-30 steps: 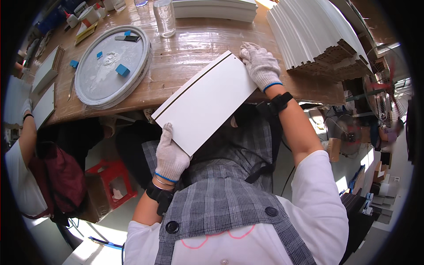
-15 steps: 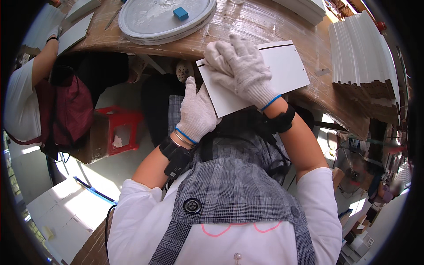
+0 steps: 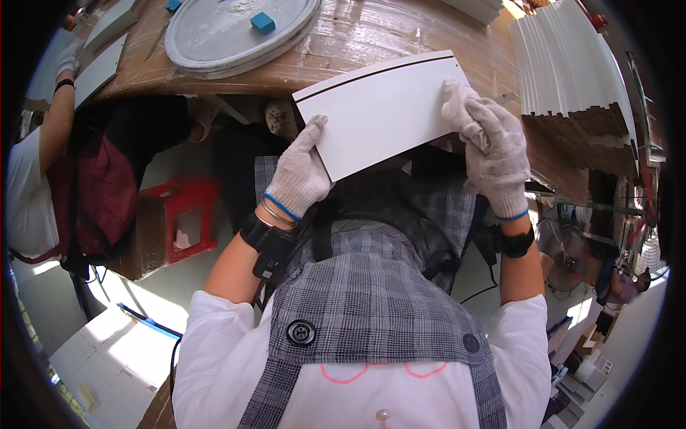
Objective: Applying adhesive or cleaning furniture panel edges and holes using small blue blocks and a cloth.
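White and smooth-faced, a flat rectangular panel [image 3: 382,111] with a dark groove along its far long edge is being held across the near edge of a brown, film-covered table [image 3: 400,32], its near part being left overhanging the lap. Its long axis is being kept roughly left to right, the right end being tilted slightly toward the far side. From the white knitted left glove hand [image 3: 300,168], the panel is being extended rightward and away; its left short side is being pinched there, the thumb being laid on the top face. By the white knitted right glove hand [image 3: 496,139], which is being held at the other end, a bunched, whitish cloth [image 3: 461,107] is being clasped at the right short side (whether the panel itself is also being gripped cannot be told). The left corner is thus being covered by one hand, the right end by the other, while the middle of the face is being left bare. To the far left, room is being limited by a round, grey, white-smeared lid-like tray [image 3: 191,66]; to the right, by an upright row of white panels [image 3: 564,64]. Between them, bare tabletop is being shown beyond the grooved edge.
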`<state>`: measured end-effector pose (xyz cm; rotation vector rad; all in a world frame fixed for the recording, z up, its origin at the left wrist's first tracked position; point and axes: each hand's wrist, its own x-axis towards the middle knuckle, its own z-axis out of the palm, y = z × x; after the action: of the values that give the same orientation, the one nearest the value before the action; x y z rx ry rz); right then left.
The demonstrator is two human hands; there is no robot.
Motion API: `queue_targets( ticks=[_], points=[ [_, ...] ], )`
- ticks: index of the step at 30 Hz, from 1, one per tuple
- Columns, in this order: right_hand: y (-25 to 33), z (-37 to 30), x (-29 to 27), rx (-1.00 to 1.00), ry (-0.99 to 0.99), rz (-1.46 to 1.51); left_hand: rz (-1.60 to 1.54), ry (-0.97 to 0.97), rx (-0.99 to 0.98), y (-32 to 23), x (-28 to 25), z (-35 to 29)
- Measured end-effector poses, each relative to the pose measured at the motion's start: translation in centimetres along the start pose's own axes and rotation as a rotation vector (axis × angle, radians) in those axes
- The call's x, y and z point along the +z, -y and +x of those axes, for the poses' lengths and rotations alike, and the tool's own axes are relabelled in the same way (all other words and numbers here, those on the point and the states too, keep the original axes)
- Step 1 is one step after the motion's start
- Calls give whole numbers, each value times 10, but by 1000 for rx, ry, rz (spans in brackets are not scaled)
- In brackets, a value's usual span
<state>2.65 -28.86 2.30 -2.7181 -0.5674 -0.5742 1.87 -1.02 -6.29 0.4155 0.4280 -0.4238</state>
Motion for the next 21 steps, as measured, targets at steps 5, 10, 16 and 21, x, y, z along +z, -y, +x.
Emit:
queue_targets(
  ticks=[5, 10, 16, 21],
  points=[
    [98, 1, 62, -550, 170, 195, -329, 750, -192, -2, -32, 27],
    [35, -11, 73, -423, 41, 159, 106, -85, -43, -9, 10, -2],
    [-54, -4, 2, 421, -176, 235, 291, -63, 146, -13, 37, -15],
    [10, 46, -68, -2, -485, 318, 831, 58, 419, -17, 72, -30]
  ],
)
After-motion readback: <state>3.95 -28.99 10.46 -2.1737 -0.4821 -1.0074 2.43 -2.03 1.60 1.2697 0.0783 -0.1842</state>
